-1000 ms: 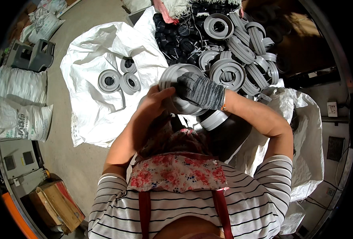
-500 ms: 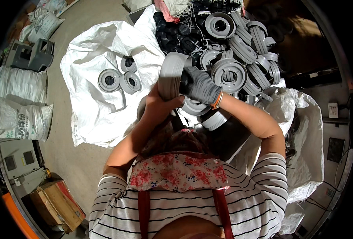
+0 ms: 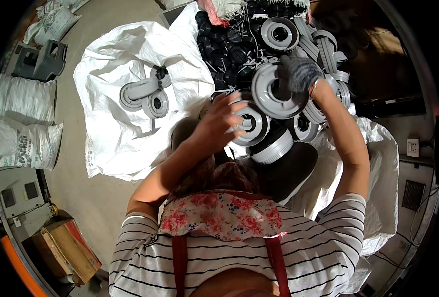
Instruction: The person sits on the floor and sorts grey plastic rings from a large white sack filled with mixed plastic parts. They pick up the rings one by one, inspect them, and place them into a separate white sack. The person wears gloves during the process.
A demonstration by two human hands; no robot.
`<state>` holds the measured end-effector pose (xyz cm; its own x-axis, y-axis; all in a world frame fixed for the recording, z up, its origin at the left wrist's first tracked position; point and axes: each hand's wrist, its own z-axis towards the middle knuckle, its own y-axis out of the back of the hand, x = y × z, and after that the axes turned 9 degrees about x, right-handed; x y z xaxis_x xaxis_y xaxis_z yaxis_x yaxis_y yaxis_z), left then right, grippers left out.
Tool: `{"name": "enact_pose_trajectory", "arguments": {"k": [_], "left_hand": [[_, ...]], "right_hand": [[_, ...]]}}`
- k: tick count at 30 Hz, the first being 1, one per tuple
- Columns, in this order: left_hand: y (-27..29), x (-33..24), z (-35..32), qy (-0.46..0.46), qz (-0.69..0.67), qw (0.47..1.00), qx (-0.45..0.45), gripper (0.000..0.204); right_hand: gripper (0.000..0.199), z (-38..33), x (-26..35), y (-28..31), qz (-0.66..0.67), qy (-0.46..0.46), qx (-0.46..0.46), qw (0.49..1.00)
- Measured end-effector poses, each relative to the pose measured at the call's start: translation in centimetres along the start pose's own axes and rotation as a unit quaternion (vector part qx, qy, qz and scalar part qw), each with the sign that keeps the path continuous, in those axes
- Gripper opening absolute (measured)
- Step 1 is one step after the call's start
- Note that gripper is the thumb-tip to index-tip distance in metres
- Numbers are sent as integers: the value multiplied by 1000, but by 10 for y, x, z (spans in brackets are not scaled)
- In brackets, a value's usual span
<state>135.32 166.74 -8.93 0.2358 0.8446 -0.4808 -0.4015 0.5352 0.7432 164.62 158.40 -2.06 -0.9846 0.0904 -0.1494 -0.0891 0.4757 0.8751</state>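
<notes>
The lower sack (image 3: 26,143) at the left bears a row of large, dark grey letters along its lower part, with smaller green characters beside them; folds and the slant of the sack bend the row. The upper sack (image 3: 58,28), toward the top left corner, carries faint greyish print, too blurred to make out. Down the left edge of the white sheet (image 3: 123,153) run small, pale marks that look like print, too tiny to read. A small square tag (image 3: 404,246) at the lower right shows a dark pattern, equally illegible.
</notes>
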Motion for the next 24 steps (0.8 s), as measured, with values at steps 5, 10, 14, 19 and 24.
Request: {"name": "enact_pose_trajectory", "arguments": {"k": [5, 10, 14, 19, 24], "left_hand": [[6, -16, 31, 30, 91, 990, 99, 62], [-2, 5, 11, 365, -356, 854, -104, 59], [-8, 24, -6, 427, -455, 758, -188, 51], [-1, 24, -1, 459, -556, 653, -229, 39], [1, 15, 13, 400, -656, 594, -239, 31]], "right_hand": [[51, 36, 35, 14, 237, 90, -61, 966], [38, 130, 9, -80, 193, 13, -154, 969], [31, 160, 51, -108, 52, -20, -72, 996], [28, 134, 49, -61, 164, -54, -173, 970], [29, 64, 65, -23, 363, 59, -250, 896]]}}
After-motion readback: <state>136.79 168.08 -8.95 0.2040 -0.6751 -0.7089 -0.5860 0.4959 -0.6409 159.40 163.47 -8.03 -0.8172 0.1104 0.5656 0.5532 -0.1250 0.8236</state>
